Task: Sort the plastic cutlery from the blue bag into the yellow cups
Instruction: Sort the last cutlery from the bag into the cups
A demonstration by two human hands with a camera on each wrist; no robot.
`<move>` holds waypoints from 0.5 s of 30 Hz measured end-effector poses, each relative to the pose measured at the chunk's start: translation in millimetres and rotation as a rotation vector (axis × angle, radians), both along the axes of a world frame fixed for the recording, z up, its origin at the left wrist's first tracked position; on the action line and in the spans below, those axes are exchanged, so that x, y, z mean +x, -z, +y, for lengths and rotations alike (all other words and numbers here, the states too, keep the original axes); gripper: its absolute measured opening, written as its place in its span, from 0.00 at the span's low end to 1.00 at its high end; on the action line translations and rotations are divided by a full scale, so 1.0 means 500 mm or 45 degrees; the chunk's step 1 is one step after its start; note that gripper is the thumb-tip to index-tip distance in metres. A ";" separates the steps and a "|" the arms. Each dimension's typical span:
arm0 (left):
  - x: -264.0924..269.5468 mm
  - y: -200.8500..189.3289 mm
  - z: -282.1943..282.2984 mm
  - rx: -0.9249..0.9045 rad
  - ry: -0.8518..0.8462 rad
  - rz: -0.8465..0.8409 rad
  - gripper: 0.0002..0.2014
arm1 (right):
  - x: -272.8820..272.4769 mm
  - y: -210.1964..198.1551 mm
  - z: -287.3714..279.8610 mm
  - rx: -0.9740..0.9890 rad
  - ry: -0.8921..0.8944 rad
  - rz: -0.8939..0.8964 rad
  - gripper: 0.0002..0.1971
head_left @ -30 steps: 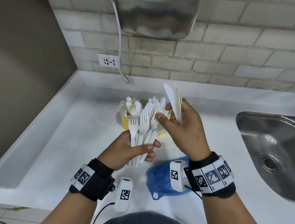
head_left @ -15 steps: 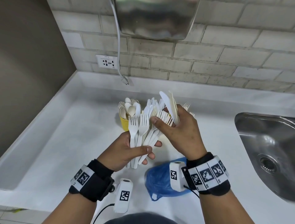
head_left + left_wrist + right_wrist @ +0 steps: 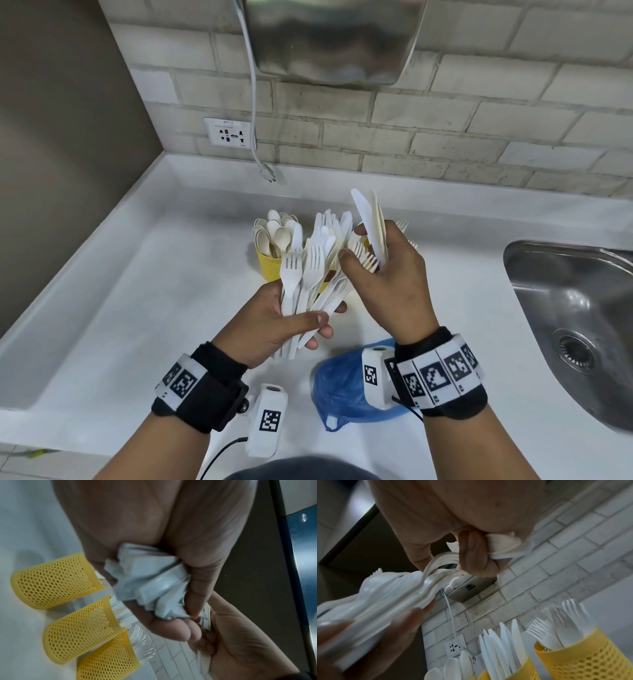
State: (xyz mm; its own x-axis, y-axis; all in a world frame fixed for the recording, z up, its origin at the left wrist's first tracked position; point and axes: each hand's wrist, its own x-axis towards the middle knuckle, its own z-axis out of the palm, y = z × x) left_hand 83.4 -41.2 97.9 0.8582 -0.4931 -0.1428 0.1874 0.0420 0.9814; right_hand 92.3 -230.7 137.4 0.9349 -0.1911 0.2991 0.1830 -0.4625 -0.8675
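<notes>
My left hand [image 3: 318, 329] grips a fanned bundle of white plastic forks [image 3: 301, 274] by the handles [image 3: 150, 582], tines up. My right hand [image 3: 354, 245] holds a few white knives [image 3: 368, 222] upright in its curled fingers [image 3: 474, 550]. Its thumb and forefinger touch a fork head at the bundle's right side. Behind the hands stand three yellow mesh cups: one with spoons [image 3: 269, 263], one with knives [image 3: 505, 645], one with forks [image 3: 590, 660]. The crumpled blue bag [image 3: 342, 387] lies on the counter under my right wrist.
A steel sink [image 3: 565, 301] is set into the white counter [image 3: 154, 308] at the right. A brown wall borders the left. On the brick back wall hang a metal dryer [image 3: 335, 41], a socket [image 3: 227, 133] and a dangling cable [image 3: 269, 171].
My right hand has sunk a little and tilted its knives left, closing onto the fork heads. The left hand keeps the bundle in the same place.
</notes>
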 end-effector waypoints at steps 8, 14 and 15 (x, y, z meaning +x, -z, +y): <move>-0.003 -0.005 -0.006 0.007 -0.031 -0.006 0.17 | -0.005 0.001 0.003 -0.241 0.124 -0.183 0.12; -0.004 0.003 0.001 0.037 -0.081 -0.001 0.14 | -0.005 -0.015 -0.005 -0.221 0.230 -0.167 0.09; -0.005 0.004 0.002 0.045 -0.095 0.002 0.14 | -0.008 -0.024 -0.007 -0.200 0.221 -0.159 0.07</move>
State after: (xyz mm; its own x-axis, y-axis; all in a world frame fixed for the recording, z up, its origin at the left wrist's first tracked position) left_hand 81.1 -40.0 95.7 0.8920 -0.4227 -0.1603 0.1866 0.0212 0.9822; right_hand 88.5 -234.2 149.3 0.8461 -0.2872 0.4490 0.1906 -0.6237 -0.7581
